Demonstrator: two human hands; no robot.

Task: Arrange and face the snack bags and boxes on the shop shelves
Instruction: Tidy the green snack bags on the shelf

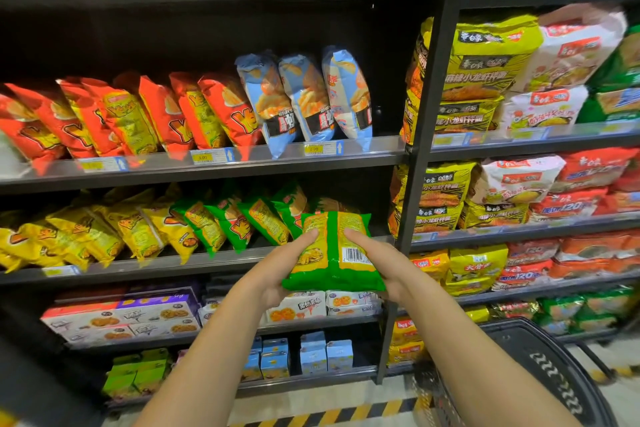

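Green-and-yellow snack bag [333, 253], centre frame, looks light, puffy, crushable, slippery; left hand [278, 270] and right hand [386, 267] grip its sides, thumbs on the barcode face; hold edges gently

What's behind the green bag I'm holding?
Behind the green bag, held by the left hand and right hand, more green bags lean on the shelf; the shelf's right end is covered.

A shop: price-tagged shelves [221, 163] of snack bags [214, 111].

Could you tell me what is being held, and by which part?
A green snack bag: the left hand grips its left edge, the right hand its right edge.
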